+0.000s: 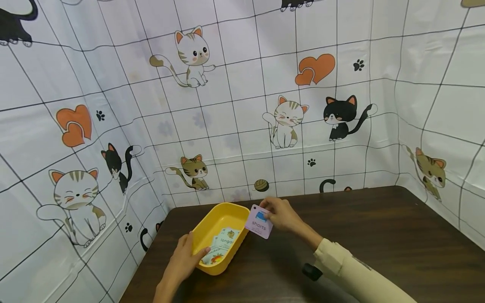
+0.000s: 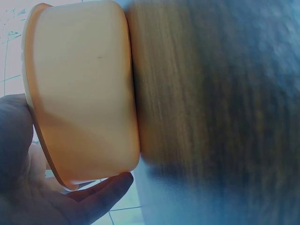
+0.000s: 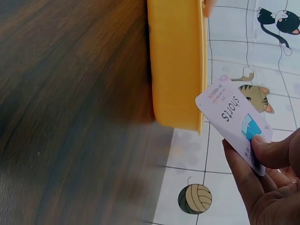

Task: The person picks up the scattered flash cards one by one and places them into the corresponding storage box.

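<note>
My right hand (image 1: 282, 213) pinches a pale purple flashcard (image 1: 259, 227) printed "shorts" with a blue pair of shorts, just off the right rim of a yellow plastic tub (image 1: 238, 251). In the right wrist view, edges behind the flashcard (image 3: 226, 104) hint at another card; I cannot tell how many are held. With the thumb over the rim and fingers along the outside, my left hand (image 1: 183, 257) grips the tub's near left side. Several whitish flashcards (image 1: 228, 238) with fruit pictures lie inside the tub, overlapping; some of their print is hidden.
The tub stands on a dark brown wooden table (image 1: 352, 219). A small black object (image 1: 312, 272) shows by the right sleeve. Behind the table hangs a white sheet (image 1: 235, 126) with grid lines and cartoon cats, reaching round both sides.
</note>
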Action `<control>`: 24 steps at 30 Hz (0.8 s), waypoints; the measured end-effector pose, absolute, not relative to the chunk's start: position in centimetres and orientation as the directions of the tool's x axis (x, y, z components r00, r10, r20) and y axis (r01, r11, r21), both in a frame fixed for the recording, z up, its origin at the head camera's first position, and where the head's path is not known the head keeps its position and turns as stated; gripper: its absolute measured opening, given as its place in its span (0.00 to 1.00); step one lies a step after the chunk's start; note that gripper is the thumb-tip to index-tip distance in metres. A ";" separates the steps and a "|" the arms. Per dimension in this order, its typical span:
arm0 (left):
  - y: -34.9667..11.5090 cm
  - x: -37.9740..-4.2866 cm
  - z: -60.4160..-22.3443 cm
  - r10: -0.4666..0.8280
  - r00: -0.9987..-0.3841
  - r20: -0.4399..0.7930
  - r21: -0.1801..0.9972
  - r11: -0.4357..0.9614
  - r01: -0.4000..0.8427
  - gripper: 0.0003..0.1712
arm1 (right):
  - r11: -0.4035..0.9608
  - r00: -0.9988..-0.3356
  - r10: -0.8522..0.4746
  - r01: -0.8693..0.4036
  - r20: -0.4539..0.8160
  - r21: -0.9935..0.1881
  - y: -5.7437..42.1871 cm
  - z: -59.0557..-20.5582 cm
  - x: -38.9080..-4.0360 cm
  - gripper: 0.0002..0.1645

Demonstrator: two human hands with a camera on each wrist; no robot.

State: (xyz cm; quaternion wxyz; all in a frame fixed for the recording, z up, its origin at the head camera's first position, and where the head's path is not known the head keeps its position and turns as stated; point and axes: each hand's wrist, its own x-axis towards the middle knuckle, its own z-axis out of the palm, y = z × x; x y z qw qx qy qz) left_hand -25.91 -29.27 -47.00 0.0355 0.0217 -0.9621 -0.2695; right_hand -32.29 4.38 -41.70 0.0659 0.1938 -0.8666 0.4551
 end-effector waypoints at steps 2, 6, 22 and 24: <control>-29.3 -26.0 -47.0 -0.062 -0.996 0.062 0.520 0.854 -0.021 0.59 | 0.510 -0.917 -0.275 -0.393 0.288 -0.765 4.0 -41.7 -32.3 0.12; -29.3 -26.0 -47.0 -0.065 -0.996 0.061 0.522 0.853 -0.024 0.59 | 0.510 -0.921 -0.281 -0.381 0.269 -0.771 3.4 -41.7 -32.4 0.12; -29.4 -25.7 -46.8 -0.029 -0.994 0.102 0.516 0.856 0.028 0.56 | 0.480 -0.902 -0.317 -0.418 0.292 -0.771 0.2 -41.0 -32.8 0.12; -29.4 -25.7 -46.8 -0.027 -0.995 0.100 0.515 0.856 0.029 0.56 | 0.480 -0.902 -0.321 -0.418 0.290 -0.771 -0.2 -41.0 -32.8 0.12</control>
